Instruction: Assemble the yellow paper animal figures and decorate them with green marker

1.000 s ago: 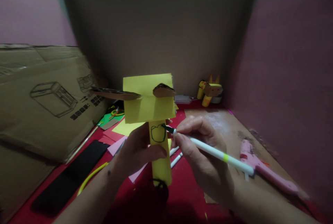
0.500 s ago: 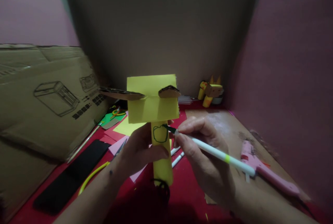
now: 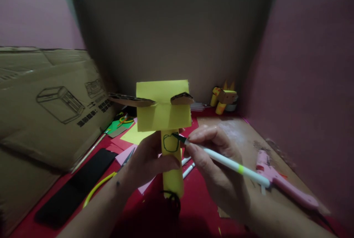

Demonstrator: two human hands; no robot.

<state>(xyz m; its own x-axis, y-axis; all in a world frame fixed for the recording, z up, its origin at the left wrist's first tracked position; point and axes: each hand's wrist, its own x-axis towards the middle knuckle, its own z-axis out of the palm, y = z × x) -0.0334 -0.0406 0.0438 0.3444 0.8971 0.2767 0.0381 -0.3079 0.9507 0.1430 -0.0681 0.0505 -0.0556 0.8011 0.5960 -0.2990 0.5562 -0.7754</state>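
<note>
My left hand [image 3: 151,160] is wrapped round the body of a yellow paper figure [image 3: 173,175], its thumb across the front of the tube. On top, the figure has a folded yellow head piece [image 3: 163,116] with two brown cardboard ears [image 3: 181,99] sticking out. A dark curled strand [image 3: 173,201] hangs at the lower end of the tube. Between thumb and fingers, my right hand [image 3: 210,153] pinches a white marker [image 3: 226,161] with a dark tip. That tip touches the upper right of a rounded green outline [image 3: 170,143] drawn on the tube.
A pink glue gun [image 3: 287,184] lies on a cardboard sheet [image 3: 243,142] at right. At left are a black phone-like slab [image 3: 74,186], yellow-handled scissors [image 3: 96,188] and coloured paper [image 3: 135,136]. A large cardboard box [image 3: 55,101] stands left; a cardboard animal figure [image 3: 225,97] stands at the back.
The figure has shifted very slightly to the right. The marker tip has moved a little left and down along the green outline, and both hands keep their grips.
</note>
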